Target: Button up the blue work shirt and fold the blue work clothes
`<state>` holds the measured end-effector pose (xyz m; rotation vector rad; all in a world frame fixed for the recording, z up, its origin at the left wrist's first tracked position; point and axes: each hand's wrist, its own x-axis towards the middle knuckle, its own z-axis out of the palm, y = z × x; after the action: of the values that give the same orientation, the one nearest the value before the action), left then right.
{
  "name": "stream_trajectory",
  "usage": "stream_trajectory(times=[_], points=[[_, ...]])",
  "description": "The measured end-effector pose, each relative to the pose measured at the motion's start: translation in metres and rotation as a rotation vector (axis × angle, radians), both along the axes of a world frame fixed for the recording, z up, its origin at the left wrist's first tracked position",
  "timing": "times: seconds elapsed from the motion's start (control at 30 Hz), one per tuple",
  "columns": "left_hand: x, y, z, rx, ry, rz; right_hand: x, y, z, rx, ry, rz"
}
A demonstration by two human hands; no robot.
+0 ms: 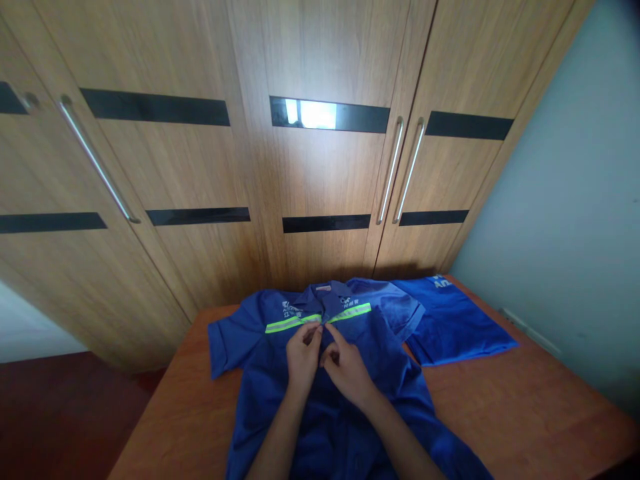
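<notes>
A dark blue short-sleeved work shirt [270, 360] lies front up, its collar toward the wardrobe. A yellow-green and silver reflective stripe [350, 312] crosses its chest below white lettering. My left hand [303, 350] pinches the shirt's front edge between thumb and forefinger, just under the stripe at the middle. Close beside it, my right hand [345, 363] has its forefinger at the same spot, the other fingers curled in against the cloth. The fingertips of the two hands almost meet. Whatever small part of the placket lies between them is hidden.
The shirt rests on a reddish-brown wooden table [480, 407]. To the right, partly beneath the sleeve, is a folded brighter blue cloth [450, 327] with white letters. Behind the table stands a wooden wardrobe [325, 180] with metal handles. A pale wall [565, 220] bounds the right side.
</notes>
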<state>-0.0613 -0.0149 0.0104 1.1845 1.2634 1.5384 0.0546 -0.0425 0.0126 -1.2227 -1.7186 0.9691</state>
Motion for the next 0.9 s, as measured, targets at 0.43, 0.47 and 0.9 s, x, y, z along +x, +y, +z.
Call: stream_trajectory(times=[0.43,0.47,0.9], points=[[0.002,0.002,-0.004,0.015,0.011,-0.04,0.009,0.022,0.028,0.324,-0.594,-0.227],[0.002,0.002,-0.004,0.014,0.008,-0.045,0.009,0.024,0.028,0.322,-0.602,-0.221],[0.002,0.001,-0.002,-0.057,-0.109,-0.099,0.008,0.021,0.011,0.378,-0.563,-0.285]])
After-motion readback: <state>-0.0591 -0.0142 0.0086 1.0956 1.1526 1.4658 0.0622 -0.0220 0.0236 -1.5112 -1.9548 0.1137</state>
